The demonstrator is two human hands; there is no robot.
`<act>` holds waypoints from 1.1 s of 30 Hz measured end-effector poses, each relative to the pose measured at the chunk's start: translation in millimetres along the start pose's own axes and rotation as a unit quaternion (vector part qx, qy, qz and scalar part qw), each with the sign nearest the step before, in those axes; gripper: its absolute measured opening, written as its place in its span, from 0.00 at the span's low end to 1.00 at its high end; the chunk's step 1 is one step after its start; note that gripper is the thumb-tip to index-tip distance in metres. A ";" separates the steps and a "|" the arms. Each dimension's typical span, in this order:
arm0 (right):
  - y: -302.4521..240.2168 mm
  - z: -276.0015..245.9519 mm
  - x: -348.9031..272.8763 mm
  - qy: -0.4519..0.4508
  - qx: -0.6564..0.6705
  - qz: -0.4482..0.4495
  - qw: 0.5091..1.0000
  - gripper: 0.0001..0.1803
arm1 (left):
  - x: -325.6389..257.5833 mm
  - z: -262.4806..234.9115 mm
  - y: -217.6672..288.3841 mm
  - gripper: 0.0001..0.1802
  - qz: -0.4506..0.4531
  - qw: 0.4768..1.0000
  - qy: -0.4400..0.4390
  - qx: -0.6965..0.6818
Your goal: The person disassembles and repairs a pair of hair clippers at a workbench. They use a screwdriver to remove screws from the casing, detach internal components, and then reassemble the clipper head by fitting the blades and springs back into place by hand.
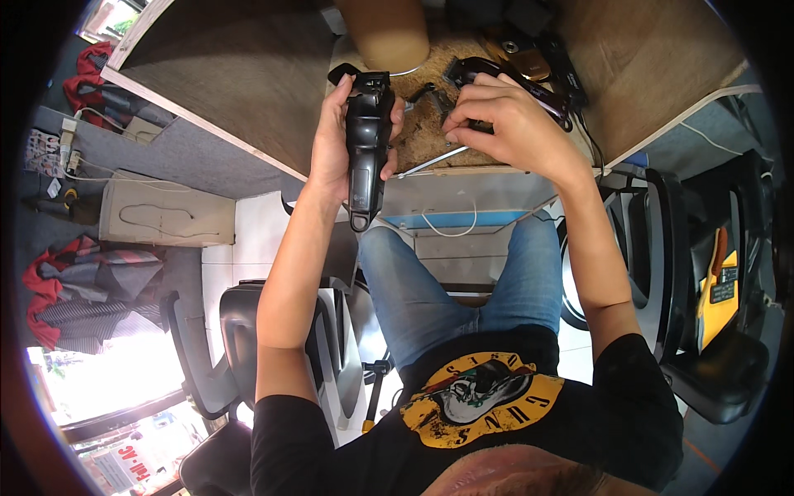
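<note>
My left hand [332,136] is wrapped around a black hair clipper [366,153], held upright with its blade end away from me and its hanging loop toward me. My right hand [513,124] hovers over the wooden shelf, fingers pinched around a small dark piece [480,126] mostly hidden by them. Beyond that hand lies a second hair clipper [517,87], dark maroon and glossy. Small dark parts [430,95] rest on the shelf between my two hands. A thin silvery rod [434,161] slants near the shelf's front edge; whether my right hand touches it I cannot tell.
A tan cylinder [385,33] stands at the back of the shelf, between wooden side walls [223,74]. Black salon chairs [256,322] flank me. A yellow item [719,302] lies on the right chair. At left are a wooden box [157,211] and red-and-grey cloth [91,277].
</note>
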State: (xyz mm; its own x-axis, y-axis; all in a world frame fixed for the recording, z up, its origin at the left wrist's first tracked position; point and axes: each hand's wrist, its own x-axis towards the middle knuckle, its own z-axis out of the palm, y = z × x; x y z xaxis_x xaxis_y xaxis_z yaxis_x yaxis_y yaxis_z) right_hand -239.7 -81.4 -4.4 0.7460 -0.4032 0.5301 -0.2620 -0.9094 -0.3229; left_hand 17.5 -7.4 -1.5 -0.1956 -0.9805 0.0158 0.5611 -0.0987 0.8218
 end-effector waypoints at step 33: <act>-9.5 -0.3 18.0 -0.066 -0.002 0.046 0.997 0.08 | -1.7 6.5 -1.9 0.31 0.001 0.997 0.002 0.082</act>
State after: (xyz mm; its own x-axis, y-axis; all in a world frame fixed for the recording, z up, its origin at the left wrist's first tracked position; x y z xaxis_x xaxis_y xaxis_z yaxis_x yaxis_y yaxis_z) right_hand -223.9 -80.0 8.4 0.7930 -0.4679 0.3901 -0.3350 -0.8698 -0.3623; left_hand 11.6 -4.4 0.6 -0.1904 -0.9816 0.0160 0.4218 -0.0671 0.9042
